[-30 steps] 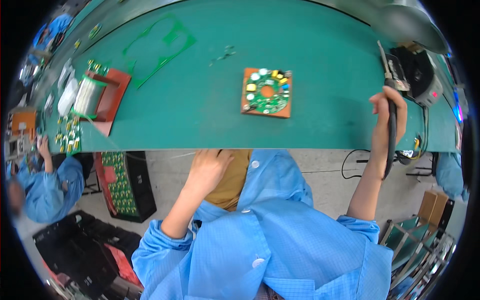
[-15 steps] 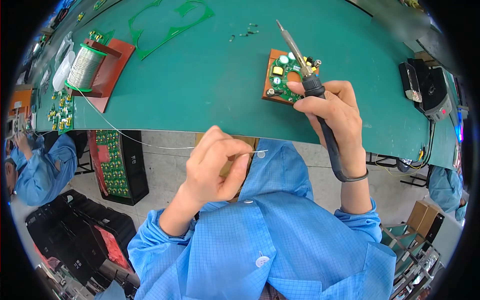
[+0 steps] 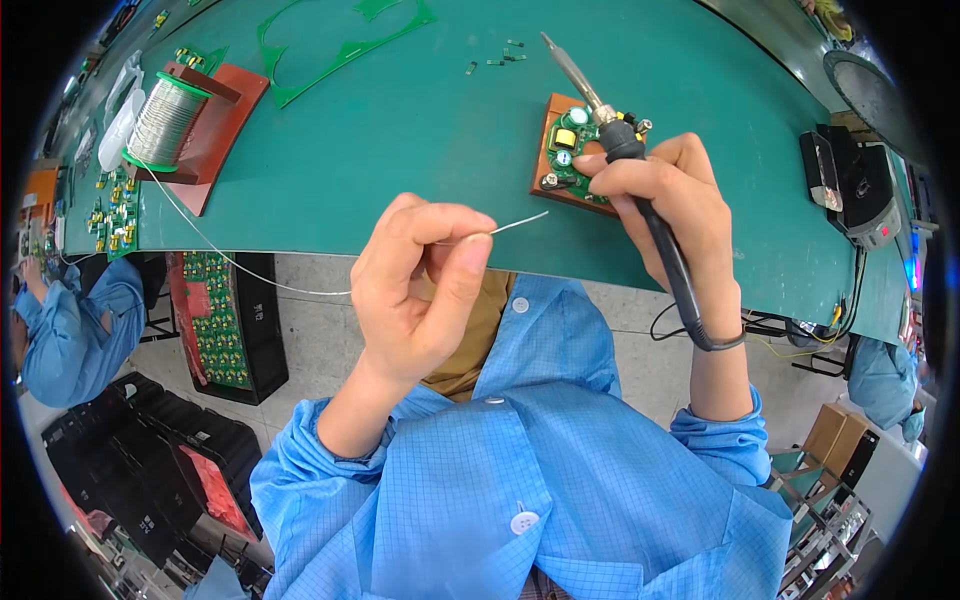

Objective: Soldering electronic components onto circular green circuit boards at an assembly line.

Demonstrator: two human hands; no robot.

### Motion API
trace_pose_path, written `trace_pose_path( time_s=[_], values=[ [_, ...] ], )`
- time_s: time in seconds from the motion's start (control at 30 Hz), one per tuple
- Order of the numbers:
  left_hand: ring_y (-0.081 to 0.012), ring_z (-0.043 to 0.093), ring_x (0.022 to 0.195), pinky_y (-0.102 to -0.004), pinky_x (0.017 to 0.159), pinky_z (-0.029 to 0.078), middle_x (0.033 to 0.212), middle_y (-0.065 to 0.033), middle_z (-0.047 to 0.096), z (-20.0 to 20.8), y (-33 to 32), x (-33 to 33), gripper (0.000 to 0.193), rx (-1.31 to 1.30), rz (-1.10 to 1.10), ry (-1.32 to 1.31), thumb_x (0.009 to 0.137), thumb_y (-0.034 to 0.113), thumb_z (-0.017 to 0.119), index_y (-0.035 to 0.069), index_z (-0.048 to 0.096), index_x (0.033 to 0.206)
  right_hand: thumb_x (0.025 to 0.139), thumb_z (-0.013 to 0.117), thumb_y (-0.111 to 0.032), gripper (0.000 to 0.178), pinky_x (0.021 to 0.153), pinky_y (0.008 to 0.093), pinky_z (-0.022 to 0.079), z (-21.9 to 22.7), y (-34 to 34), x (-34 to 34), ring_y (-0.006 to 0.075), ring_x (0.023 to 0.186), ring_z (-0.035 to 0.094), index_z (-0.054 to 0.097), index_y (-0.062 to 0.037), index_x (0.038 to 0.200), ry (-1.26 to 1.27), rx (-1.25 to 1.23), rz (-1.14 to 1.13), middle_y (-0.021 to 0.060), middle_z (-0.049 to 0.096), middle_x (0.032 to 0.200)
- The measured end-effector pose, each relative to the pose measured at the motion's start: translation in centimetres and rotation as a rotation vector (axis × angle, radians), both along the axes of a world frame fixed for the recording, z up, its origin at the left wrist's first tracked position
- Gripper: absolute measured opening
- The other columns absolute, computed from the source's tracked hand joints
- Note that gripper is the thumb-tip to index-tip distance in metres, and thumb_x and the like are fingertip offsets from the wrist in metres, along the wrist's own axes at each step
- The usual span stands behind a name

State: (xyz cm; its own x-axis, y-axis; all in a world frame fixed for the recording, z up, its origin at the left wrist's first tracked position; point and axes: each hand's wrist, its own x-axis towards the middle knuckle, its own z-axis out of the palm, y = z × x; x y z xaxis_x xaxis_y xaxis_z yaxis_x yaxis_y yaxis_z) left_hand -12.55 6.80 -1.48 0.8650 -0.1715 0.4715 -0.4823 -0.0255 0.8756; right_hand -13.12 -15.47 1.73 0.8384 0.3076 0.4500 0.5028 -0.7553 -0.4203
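Observation:
Between thumb and forefinger, my left hand (image 3: 415,280) pinches a thin silvery solder wire (image 3: 522,222), its free end poking out to the right. The wire trails back to a solder spool (image 3: 168,122) with green rims on a red-brown stand (image 3: 232,120). My right hand (image 3: 680,205) is closed round the black handle of a soldering iron (image 3: 625,145), whose metal tip points up and to the left. Just behind that hand lies a green circuit board (image 3: 565,160) with yellow and silver parts, set on a brown block (image 3: 540,165). My fingers and the iron cover part of the board.
On the green table (image 3: 400,130) lie a cut-out green board frame (image 3: 345,55) and several tiny parts (image 3: 495,62). More boards (image 3: 113,215) sit at the left. A black device (image 3: 865,195) stands at the right. Below the left edge is a black crate (image 3: 262,330) of boards.
My left hand has risen and moved forward over the table edge, carrying the solder wire's end closer to the board. The right hand, with the iron, has shifted only slightly.

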Motion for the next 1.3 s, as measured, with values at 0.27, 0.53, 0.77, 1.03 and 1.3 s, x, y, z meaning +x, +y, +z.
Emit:
trace_pose_path(
  time_s=[0.27, 0.53, 0.77, 1.03, 1.3],
  values=[
    [-0.0092, 0.039, 0.047, -0.0235, 0.043, 0.030, 0.061, -0.0012, 0.048, 0.8, -2.3, 0.1, 0.011, 0.092, 0.066, -0.074, 0.073, -0.003, 0.067, 0.002, 0.058, 0.078, 0.074, 0.067, 0.000, 0.020, 0.060, 0.0241, 0.041, -0.7, -0.1, 0.1, 0.0146, 0.067, 0.045, 0.064, -0.0071, 0.092, -0.123, 0.189, 0.017, 0.0011, 0.064, 0.082],
    [-0.0186, 0.044, 0.048, -0.0298, 0.043, 0.037, 0.059, -0.0052, 0.046, -0.6, -4.6, 0.4, 0.020, 0.238, 0.122, -0.369, 0.067, -0.006, 0.069, 0.003, 0.051, 0.069, 0.084, 0.062, -0.039, 0.044, 0.047, 0.0228, 0.023, -2.1, -4.3, -1.0, 0.0074, 0.054, 0.037, 0.062, 0.0046, 0.085, -0.259, 0.746, 0.116, 0.0034, 0.052, 0.061],
    [-0.0193, 0.044, 0.049, -0.0300, 0.044, 0.037, 0.059, -0.0057, 0.044, -1.1, -5.3, 0.9, 0.021, 0.286, 0.130, -0.406, 0.065, -0.007, 0.069, 0.002, 0.050, 0.068, 0.086, 0.050, -0.025, 0.029, 0.048, 0.0238, 0.018, -1.8, -3.6, -1.7, 0.0076, 0.056, 0.026, 0.054, 0.0019, 0.076, -0.079, 0.842, 0.025, 0.0003, 0.038, 0.060],
    [-0.0190, 0.045, 0.049, -0.0298, 0.044, 0.038, 0.060, -0.0059, 0.045, -1.2, -5.3, 0.9, 0.021, 0.274, 0.132, -0.413, 0.065, -0.009, 0.068, 0.002, 0.051, 0.069, 0.078, 0.056, -0.027, 0.032, 0.049, 0.0264, 0.025, -1.5, -3.9, -1.7, 0.0101, 0.055, 0.034, 0.061, 0.0035, 0.071, -0.017, 0.827, 0.041, 0.0059, 0.056, 0.061],
    [-0.0193, 0.045, 0.049, -0.0300, 0.044, 0.038, 0.060, -0.0061, 0.045, -1.1, -5.2, 0.9, 0.021, 0.271, 0.129, -0.403, 0.064, -0.009, 0.068, 0.002, 0.051, 0.069, 0.078, 0.056, -0.025, 0.030, 0.050, 0.0265, 0.026, -1.4, -3.8, -1.6, 0.0106, 0.055, 0.034, 0.061, 0.0034, 0.070, -0.006, 0.789, 0.060, 0.0076, 0.058, 0.063]
  ],
)
